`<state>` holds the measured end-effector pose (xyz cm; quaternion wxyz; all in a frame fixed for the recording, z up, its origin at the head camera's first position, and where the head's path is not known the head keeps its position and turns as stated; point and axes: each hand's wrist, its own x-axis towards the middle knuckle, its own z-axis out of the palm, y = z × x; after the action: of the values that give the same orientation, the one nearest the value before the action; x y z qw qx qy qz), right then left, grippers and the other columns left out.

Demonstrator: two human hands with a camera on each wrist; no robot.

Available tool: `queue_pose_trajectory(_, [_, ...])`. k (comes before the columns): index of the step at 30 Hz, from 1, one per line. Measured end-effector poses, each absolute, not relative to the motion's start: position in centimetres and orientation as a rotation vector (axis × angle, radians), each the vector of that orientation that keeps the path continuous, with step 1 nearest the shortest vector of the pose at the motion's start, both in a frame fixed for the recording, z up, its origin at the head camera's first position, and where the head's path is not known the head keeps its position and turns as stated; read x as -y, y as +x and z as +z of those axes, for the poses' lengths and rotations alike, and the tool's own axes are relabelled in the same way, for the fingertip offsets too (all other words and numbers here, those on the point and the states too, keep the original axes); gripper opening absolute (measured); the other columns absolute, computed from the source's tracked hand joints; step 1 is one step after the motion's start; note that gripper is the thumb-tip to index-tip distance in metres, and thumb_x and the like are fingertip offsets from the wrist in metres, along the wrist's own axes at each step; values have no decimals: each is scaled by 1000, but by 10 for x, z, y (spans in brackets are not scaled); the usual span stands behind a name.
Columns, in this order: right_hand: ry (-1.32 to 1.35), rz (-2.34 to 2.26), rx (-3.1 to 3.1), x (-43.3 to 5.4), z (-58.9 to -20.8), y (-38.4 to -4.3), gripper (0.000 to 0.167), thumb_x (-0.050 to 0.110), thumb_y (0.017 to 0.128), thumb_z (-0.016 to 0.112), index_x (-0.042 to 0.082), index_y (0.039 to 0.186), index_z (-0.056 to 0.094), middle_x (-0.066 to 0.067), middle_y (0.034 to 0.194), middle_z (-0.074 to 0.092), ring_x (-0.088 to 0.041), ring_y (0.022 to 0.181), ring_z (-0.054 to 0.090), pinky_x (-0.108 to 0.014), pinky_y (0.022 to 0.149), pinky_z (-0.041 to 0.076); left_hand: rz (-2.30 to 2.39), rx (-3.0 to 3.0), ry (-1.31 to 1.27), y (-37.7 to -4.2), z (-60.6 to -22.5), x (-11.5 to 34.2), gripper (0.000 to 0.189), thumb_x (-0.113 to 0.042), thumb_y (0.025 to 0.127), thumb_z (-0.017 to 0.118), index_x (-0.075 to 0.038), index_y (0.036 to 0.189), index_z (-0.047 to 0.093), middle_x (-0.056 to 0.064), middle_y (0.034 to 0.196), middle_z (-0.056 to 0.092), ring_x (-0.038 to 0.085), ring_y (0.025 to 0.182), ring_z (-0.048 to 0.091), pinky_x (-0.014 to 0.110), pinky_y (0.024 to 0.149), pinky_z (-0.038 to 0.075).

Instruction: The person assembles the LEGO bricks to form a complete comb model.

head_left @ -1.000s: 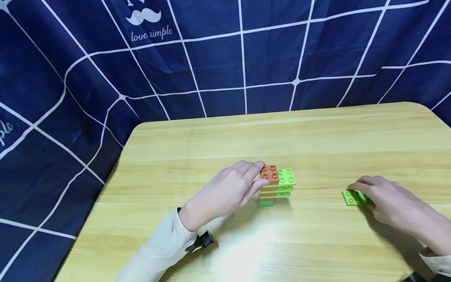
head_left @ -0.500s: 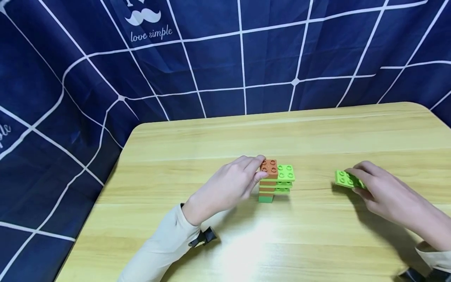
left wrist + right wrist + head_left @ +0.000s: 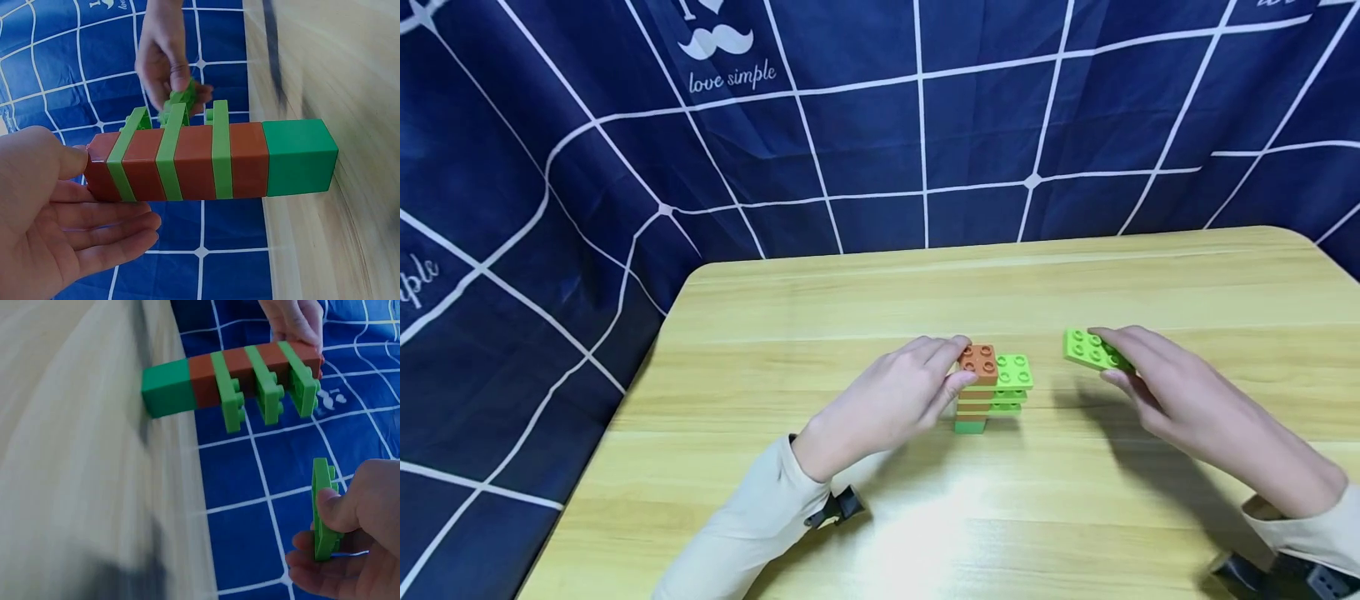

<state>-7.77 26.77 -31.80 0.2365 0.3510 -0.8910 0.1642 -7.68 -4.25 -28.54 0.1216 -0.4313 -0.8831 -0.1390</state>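
Note:
A tower of toy building bricks stands upright on the table, with a dark green brick (image 3: 300, 157) at its base. Above that, orange-brown bricks (image 3: 978, 365) alternate with light green plates (image 3: 1015, 372) that jut out to the right. My left hand (image 3: 880, 406) holds the tower's topmost orange-brown brick between thumb and fingers. To the right of the tower, my right hand (image 3: 1198, 408) pinches a loose light green plate (image 3: 1084, 348), studs up, by its right end. In the right wrist view, the thumb presses one face of that plate (image 3: 322, 515) and the fingers lie behind it.
The light wood table (image 3: 820, 317) has rounded far corners. Dark blue cloth (image 3: 865, 125) with white lines hangs behind it and along its left side. Black wrist cameras, one on the left cuff (image 3: 835, 507), sit low over the table.
My right hand has lifted the light green plate off the table and carried it left toward the tower. My left hand stays at the tower's top.

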Motion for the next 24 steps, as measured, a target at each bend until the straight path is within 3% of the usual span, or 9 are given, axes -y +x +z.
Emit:
queue_pose_trajectory(3, [997,484,2401,-258,-311,-81,53,42,102,38,-4,118,58,-9,98,62,-15,79,54,-22,64,44,-414,2600,-1251,-77,-286,42,44,-27,104,45,8,131,52,18,125,62,26,117,59,31,102,46])
queue_pose_trajectory(7, [1034,526,2369,-249,-305,-84,56,43,101,36,-5,119,59,-10,101,64,-15,79,55,-20,65,45,-433,2630,-1242,-78,-286,42,45,-28,104,43,7,132,51,18,126,61,26,117,59,31,102,46])
queue_pose_trajectory(14, [1052,568,2328,-237,-294,-87,63,50,100,36,-5,120,60,-13,104,67,-22,86,64,-31,72,52,-483,2618,-1241,-80,-286,42,45,-28,104,44,6,133,50,18,124,62,26,115,60,30,100,47])
queue_pose_trajectory(17, [1043,588,2321,-234,-288,-88,60,49,99,44,-4,120,62,-11,102,68,-20,85,65,-34,74,53,-538,2617,-1241,-81,-285,43,46,-27,103,46,6,135,49,18,125,62,26,115,60,30,101,47])
queue_pose_trajectory(21, [1035,607,2288,-230,-282,-91,62,52,97,46,-4,117,64,-10,99,69,-20,81,65,-16,82,51,-593,2621,-1245,-81,-284,43,48,-28,103,47,5,137,47,18,128,60,26,118,59,30,103,45])
queue_pose_trajectory(24, [1041,615,2250,-227,-278,-94,67,56,97,41,-4,114,66,-11,98,70,-21,80,66,-2,89,40,-614,2628,-1247,-83,-284,43,48,-29,103,47,4,138,46,17,130,59,25,119,57,29,103,44])
